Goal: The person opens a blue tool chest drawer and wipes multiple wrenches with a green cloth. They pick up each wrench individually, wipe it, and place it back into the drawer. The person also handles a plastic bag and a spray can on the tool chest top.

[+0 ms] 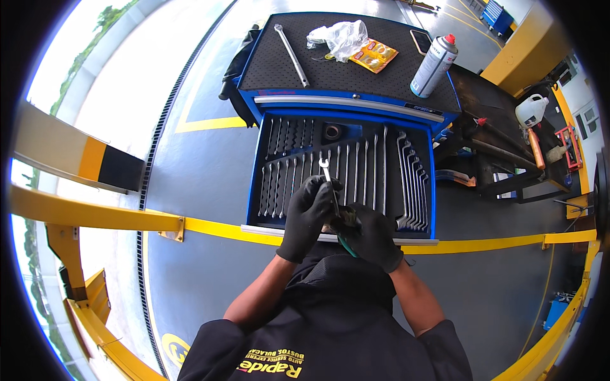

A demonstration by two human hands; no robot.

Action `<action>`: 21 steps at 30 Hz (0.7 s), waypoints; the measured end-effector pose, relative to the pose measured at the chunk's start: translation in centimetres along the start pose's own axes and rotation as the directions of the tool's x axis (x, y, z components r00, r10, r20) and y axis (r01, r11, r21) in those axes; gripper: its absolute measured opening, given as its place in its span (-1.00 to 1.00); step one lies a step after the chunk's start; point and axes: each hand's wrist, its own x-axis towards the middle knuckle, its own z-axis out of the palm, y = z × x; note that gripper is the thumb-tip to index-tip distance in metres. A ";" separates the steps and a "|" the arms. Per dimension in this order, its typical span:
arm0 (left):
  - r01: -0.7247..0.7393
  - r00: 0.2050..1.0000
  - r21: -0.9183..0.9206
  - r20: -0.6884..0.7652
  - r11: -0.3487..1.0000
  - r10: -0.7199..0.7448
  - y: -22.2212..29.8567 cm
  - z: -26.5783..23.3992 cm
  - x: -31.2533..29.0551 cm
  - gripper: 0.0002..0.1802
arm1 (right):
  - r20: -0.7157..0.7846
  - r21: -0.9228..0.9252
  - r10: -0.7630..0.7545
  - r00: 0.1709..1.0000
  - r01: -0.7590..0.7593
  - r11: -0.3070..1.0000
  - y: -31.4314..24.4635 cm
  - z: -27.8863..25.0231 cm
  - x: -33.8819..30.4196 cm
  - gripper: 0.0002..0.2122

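Note:
My left hand, in a black glove, is closed around a combination wrench whose open-end jaw points up and away from me. Close beside it, my gloved right hand is closed on a crumpled rag. Only a green edge and a dull patch of the rag show between the hands, against the lower part of the wrench. Both hands are over the front of an open drawer. In its black tray lie rows of combination wrenches and, at the right, offset ring wrenches.
On the blue tool cabinet's black top are a long metal bar, a plastic bag, a yellow packet, a phone and a spray can. Yellow rails cross nearby. A dark workbench stands right.

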 end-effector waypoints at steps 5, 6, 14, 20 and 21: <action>-0.023 0.989 0.066 -0.141 0.998 0.032 -1.7 -0.5 3.4 -0.84 | -0.031 -0.020 -0.051 0.998 0.051 0.999 4.0 0.7 1.6 -0.78; -0.132 0.969 0.187 -0.181 0.974 0.166 -2.9 -1.9 5.5 -0.81 | -0.029 0.013 -0.009 1.000 0.010 1.000 6.0 0.8 2.2 -0.77; -0.111 0.831 0.965 -0.041 0.238 0.555 -8.0 -11.4 19.9 -0.69 | -0.220 -0.291 0.163 0.962 -0.224 0.930 16.7 1.7 1.4 -0.67; -0.051 0.906 0.996 0.016 0.073 0.424 -11.1 -12.1 22.6 -0.75 | -0.360 -0.196 0.099 0.928 -0.179 0.964 19.2 3.5 0.6 -0.65; -0.045 0.902 0.997 0.013 0.063 0.431 -11.1 -11.6 22.5 -0.75 | -0.356 -0.209 0.096 0.930 -0.179 0.961 18.8 3.2 0.6 -0.65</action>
